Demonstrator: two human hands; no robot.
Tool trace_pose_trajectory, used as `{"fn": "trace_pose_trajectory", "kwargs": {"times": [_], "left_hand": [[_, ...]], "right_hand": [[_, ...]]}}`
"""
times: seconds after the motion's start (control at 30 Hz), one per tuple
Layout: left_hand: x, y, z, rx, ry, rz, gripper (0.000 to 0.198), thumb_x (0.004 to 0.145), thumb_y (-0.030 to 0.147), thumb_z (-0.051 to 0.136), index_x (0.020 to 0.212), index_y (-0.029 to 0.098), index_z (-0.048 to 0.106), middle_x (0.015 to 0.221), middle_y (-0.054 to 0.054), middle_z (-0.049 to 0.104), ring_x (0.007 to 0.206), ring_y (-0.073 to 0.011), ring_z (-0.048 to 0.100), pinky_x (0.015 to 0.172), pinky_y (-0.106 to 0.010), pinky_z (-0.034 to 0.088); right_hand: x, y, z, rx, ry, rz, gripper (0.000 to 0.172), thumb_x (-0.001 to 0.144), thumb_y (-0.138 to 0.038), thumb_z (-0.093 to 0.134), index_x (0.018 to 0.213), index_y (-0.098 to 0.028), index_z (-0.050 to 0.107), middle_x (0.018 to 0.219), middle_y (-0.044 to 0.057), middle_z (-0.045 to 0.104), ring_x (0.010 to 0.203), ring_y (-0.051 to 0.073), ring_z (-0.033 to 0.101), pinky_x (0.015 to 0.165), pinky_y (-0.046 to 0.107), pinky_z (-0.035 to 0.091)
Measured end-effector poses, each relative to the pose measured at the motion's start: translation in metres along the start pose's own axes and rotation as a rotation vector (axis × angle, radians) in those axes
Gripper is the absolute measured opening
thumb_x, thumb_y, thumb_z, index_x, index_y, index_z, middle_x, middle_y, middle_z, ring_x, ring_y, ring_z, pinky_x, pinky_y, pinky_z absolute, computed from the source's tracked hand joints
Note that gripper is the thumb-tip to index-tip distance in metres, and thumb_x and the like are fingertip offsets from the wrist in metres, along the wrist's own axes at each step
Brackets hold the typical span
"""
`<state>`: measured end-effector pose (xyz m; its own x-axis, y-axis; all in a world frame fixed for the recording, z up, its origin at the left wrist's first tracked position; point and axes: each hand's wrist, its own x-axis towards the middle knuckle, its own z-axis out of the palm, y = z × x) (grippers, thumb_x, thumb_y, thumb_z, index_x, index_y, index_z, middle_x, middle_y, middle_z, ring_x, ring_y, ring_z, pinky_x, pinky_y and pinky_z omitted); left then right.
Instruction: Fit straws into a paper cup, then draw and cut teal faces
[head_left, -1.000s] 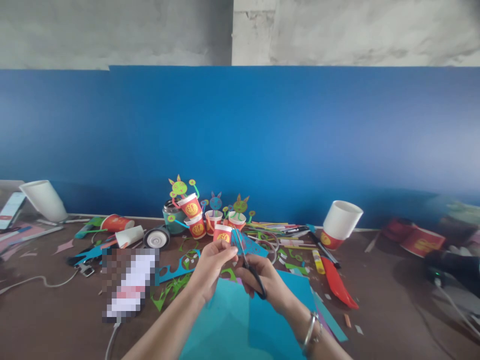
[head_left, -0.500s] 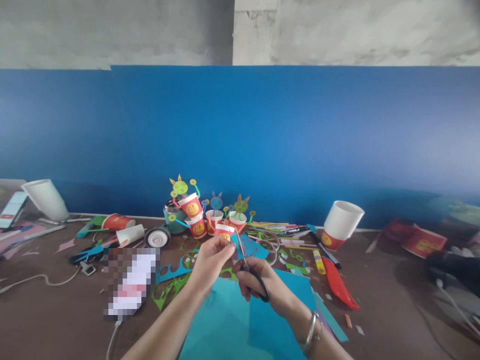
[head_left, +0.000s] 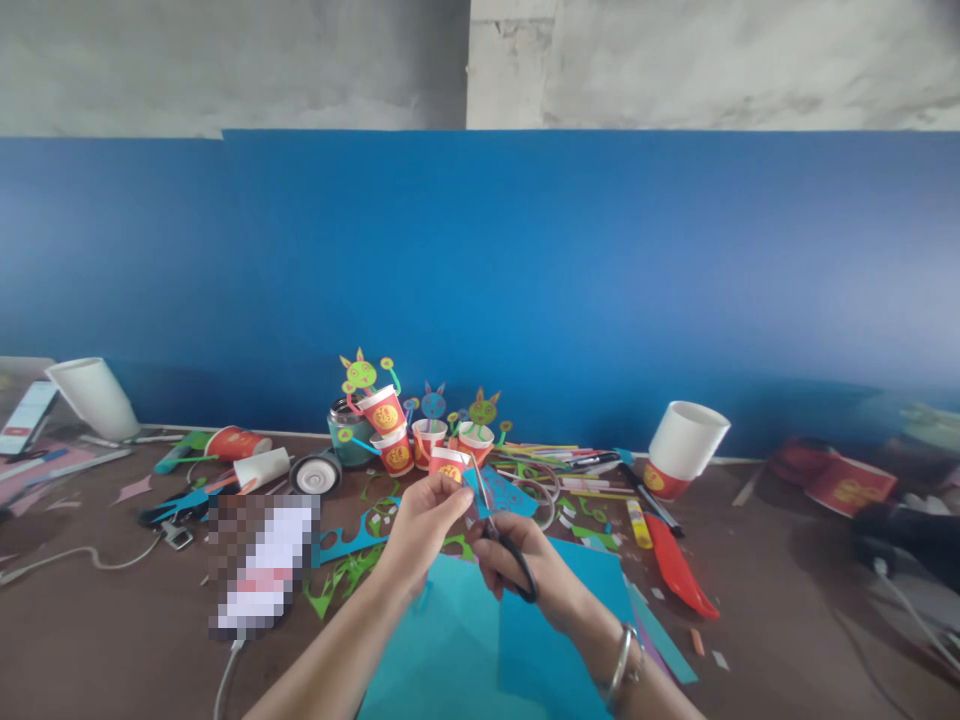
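My right hand (head_left: pixel 517 560) is closed round the black handles of a pair of scissors (head_left: pixel 517 568), whose blades point up and away. Beside it, my left hand (head_left: pixel 431 515) pinches something small at the fingertips, mostly hidden by the fingers. The scissor blades are close to those fingertips. Just behind the hands lies a blue paper piece with drawn shapes (head_left: pixel 510 492). Under my forearms and hands are blue paper sheets (head_left: pixel 442 640).
Behind stand decorated paper cups (head_left: pixel 397 456) with paper animal faces. A stack of white cups (head_left: pixel 686 440), a glue stick (head_left: pixel 639 524) and a red object (head_left: pixel 679 570) are at the right. A phone (head_left: pixel 270 570) and green paper scraps (head_left: pixel 345 575) lie left.
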<state>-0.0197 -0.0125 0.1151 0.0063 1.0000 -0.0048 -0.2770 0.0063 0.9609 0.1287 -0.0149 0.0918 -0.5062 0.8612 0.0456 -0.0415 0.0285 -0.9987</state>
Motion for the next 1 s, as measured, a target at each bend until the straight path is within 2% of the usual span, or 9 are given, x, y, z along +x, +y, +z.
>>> {"fn": "trace_pose_trajectory", "kwargs": {"times": [0.2, 0.33, 0.5, 0.7, 1.0], "left_hand": [[0.0007, -0.0018, 0.0004, 0.0, 0.003, -0.029, 0.03, 0.066, 0.038, 0.072, 0.06, 0.017, 0.052, 0.049, 0.005, 0.05, 0.044, -0.0071, 0.045, 0.042, -0.017, 0.037], [-0.0006, -0.0009, 0.0021, 0.005, 0.016, -0.017, 0.032, 0.064, 0.038, 0.073, 0.057, 0.017, 0.05, 0.048, 0.006, 0.047, 0.045, -0.0071, 0.044, 0.041, -0.016, 0.035], [-0.0031, -0.0002, 0.0039, 0.015, 0.016, -0.035, 0.031, 0.066, 0.038, 0.071, 0.058, 0.017, 0.049, 0.051, 0.005, 0.048, 0.048, -0.0076, 0.045, 0.043, -0.017, 0.035], [-0.0046, -0.0011, 0.006, -0.015, -0.004, -0.056, 0.031, 0.066, 0.037, 0.069, 0.058, 0.018, 0.046, 0.049, 0.005, 0.048, 0.047, -0.0094, 0.049, 0.043, -0.018, 0.035], [-0.0038, -0.0043, 0.004, -0.002, 0.011, -0.086, 0.031, 0.068, 0.038, 0.067, 0.06, 0.018, 0.045, 0.053, 0.005, 0.046, 0.047, -0.0089, 0.047, 0.043, -0.019, 0.035]], "right_hand": [[-0.0002, -0.0038, 0.0014, -0.053, 0.018, 0.017, 0.032, 0.077, -0.045, 0.064, 0.07, -0.015, 0.055, 0.044, -0.006, 0.049, 0.037, 0.005, 0.037, 0.038, 0.019, 0.026], [-0.0008, -0.007, 0.0036, -0.048, 0.043, 0.03, 0.032, 0.074, -0.045, 0.066, 0.07, -0.016, 0.054, 0.046, -0.006, 0.051, 0.039, 0.006, 0.04, 0.038, 0.019, 0.026], [0.0003, -0.0067, 0.005, -0.068, 0.061, 0.044, 0.028, 0.074, -0.04, 0.066, 0.067, -0.017, 0.052, 0.043, -0.007, 0.049, 0.037, 0.005, 0.037, 0.038, 0.019, 0.025], [0.0008, -0.0063, 0.0068, -0.046, 0.087, 0.063, 0.028, 0.072, -0.039, 0.067, 0.066, -0.017, 0.05, 0.045, -0.005, 0.053, 0.039, 0.007, 0.043, 0.038, 0.019, 0.026], [0.0017, -0.0022, 0.0072, -0.045, 0.116, 0.06, 0.028, 0.072, -0.039, 0.065, 0.064, -0.017, 0.05, 0.042, -0.006, 0.051, 0.036, 0.006, 0.04, 0.037, 0.019, 0.026]]}}
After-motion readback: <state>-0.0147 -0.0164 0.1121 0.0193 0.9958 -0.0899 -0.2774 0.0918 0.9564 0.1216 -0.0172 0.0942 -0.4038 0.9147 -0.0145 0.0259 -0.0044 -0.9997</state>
